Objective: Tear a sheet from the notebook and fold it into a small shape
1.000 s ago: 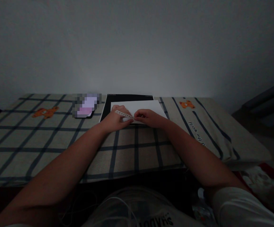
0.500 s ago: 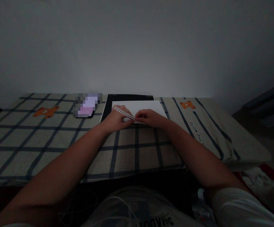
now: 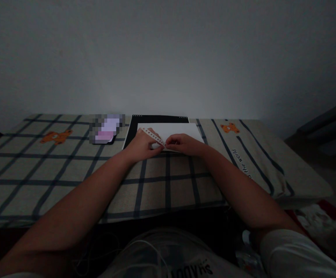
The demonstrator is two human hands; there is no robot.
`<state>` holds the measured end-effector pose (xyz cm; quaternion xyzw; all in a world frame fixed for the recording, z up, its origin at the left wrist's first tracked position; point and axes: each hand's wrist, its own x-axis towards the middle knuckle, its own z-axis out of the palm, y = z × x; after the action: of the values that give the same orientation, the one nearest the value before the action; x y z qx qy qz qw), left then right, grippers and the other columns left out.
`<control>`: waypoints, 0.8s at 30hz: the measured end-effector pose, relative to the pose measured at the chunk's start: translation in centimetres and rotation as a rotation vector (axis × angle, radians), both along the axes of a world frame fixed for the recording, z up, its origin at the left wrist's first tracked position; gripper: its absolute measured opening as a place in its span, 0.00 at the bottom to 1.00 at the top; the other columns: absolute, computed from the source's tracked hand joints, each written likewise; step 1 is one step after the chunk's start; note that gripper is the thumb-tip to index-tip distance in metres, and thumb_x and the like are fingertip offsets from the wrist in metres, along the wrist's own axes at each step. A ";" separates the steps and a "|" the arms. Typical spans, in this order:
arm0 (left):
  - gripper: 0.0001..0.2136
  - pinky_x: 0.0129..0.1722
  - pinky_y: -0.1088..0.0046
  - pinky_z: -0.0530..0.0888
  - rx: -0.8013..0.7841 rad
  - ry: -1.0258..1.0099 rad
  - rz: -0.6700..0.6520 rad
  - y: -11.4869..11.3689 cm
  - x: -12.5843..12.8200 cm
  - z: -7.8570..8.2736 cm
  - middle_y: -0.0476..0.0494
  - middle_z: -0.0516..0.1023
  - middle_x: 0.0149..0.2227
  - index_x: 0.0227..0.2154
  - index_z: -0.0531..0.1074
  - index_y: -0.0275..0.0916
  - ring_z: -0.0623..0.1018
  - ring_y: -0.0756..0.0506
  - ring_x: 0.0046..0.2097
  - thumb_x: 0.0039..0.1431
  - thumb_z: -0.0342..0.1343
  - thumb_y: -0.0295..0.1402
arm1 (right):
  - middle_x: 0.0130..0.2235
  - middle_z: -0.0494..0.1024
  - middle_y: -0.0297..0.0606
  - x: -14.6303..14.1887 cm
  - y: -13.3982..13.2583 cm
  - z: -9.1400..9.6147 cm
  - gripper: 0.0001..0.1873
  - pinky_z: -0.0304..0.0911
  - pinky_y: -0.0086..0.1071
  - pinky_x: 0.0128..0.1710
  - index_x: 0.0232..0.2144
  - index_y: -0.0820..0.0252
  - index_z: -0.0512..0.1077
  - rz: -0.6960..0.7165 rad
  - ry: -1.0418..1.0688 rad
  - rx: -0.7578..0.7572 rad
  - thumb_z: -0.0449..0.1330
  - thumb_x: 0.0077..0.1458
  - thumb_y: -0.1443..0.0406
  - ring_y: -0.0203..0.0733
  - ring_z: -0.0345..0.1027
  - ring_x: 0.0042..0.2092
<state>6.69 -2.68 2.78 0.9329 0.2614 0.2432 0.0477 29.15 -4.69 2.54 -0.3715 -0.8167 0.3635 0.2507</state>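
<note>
My left hand rests over the left part of a white sheet of paper, its thumb reaching toward my right fingertips. A narrow white paper strip with a row of punched holes slants across the back of that hand. The strip's lower end runs to where both hands meet. My right hand is closed in a pinch there, fingertips on the strip. My left thumb and fingers close at the same spot, partly hidden. Under the white sheet lies a black sheet or cover with small holes along its far edge.
A phone, its screen pixelated, lies left of the papers. The table has a checked cloth with orange bear prints. Behind it rises a plain wall. A clear bottle and a red container stand below at the right.
The far end of the punched strip has shifted slightly up and to the right over my left hand. Both hands stay nearly where they were.
</note>
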 end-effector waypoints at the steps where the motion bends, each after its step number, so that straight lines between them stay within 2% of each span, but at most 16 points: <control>1: 0.10 0.44 0.62 0.64 0.012 0.019 0.020 -0.1 0.0 0.1 0.45 0.79 0.34 0.33 0.78 0.42 0.75 0.42 0.40 0.59 0.55 0.39 | 0.34 0.76 0.37 0.0 0.0 0.0 0.13 0.59 0.32 0.37 0.35 0.63 0.73 0.004 -0.008 -0.005 0.58 0.57 0.57 0.38 0.67 0.36; 6: 0.10 0.48 0.57 0.60 0.063 0.059 0.095 -0.8 0.2 0.4 0.45 0.80 0.35 0.33 0.78 0.43 0.74 0.41 0.41 0.60 0.54 0.40 | 0.35 0.78 0.37 -0.1 0.1 -0.3 0.13 0.60 0.33 0.38 0.35 0.62 0.74 -0.021 0.009 0.022 0.59 0.57 0.57 0.38 0.68 0.36; 13: 0.11 0.48 0.58 0.59 0.036 0.031 0.094 -0.8 0.3 0.3 0.45 0.81 0.36 0.32 0.77 0.42 0.75 0.42 0.42 0.61 0.54 0.41 | 0.34 0.78 0.38 -0.1 0.1 -0.2 0.12 0.60 0.32 0.37 0.33 0.62 0.75 -0.073 0.008 0.067 0.60 0.56 0.58 0.37 0.67 0.35; 19: 0.10 0.45 0.62 0.63 -0.010 0.001 0.067 -0.4 0.3 -0.2 0.44 0.81 0.36 0.33 0.78 0.41 0.75 0.42 0.42 0.60 0.55 0.40 | 0.35 0.77 0.38 -0.2 0.2 -0.5 0.14 0.60 0.32 0.37 0.34 0.63 0.74 -0.055 0.018 0.058 0.60 0.57 0.57 0.37 0.67 0.35; 24: 0.10 0.46 0.60 0.63 -0.010 -0.010 0.061 -0.4 0.3 -0.1 0.45 0.80 0.37 0.33 0.78 0.42 0.75 0.42 0.42 0.59 0.55 0.39 | 0.36 0.77 0.37 -0.2 0.1 -0.5 0.13 0.60 0.32 0.38 0.35 0.62 0.74 -0.015 0.026 0.108 0.59 0.58 0.57 0.37 0.67 0.37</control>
<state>7.00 -3.07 2.63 0.9230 0.2909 0.2478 0.0459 28.91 -4.56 2.05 -0.3589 -0.8290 0.3218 0.2835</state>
